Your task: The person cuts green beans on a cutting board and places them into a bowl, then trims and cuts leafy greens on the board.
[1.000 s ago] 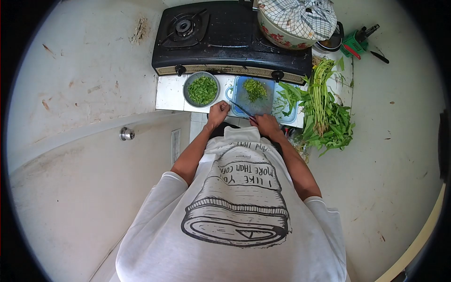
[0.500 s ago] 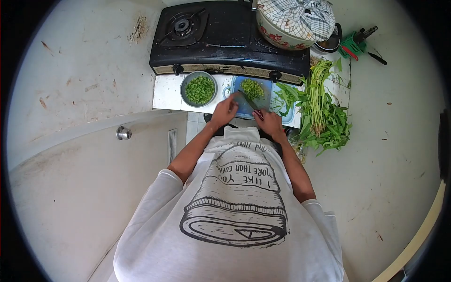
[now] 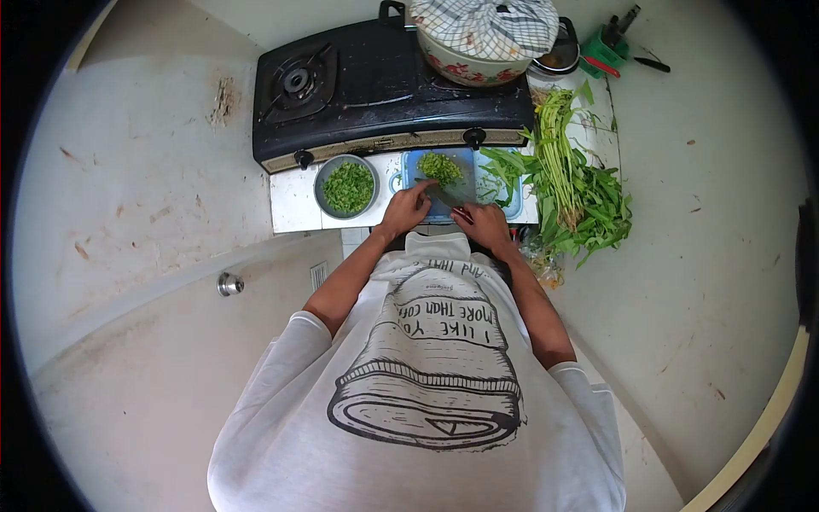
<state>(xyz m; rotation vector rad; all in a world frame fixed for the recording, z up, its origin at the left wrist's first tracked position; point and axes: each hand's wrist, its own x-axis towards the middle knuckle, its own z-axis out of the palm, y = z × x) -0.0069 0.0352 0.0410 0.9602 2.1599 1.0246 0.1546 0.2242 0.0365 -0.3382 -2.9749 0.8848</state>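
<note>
My right hand grips a knife by its dark red handle, the blade angled up and left over a blue cutting board. The fingers of my left hand are bent together at the blade's tip; whether anything is between them is too small to tell. Just beyond the blade a pile of chopped greens lies on the board. To the left stands a grey bowl holding more chopped greens. Loose green leaves lie at the board's right.
A large bunch of leafy stems lies on the counter's right. Behind the board stands a black gas stove, bearing a cloth-covered floral pot. A green basket of utensils and a black-handled knife are at the back right.
The view has shifted, so the stove and counter sit further left and lower. My left fingers now meet the knife's tip, and the blade lies flatter over the board.
</note>
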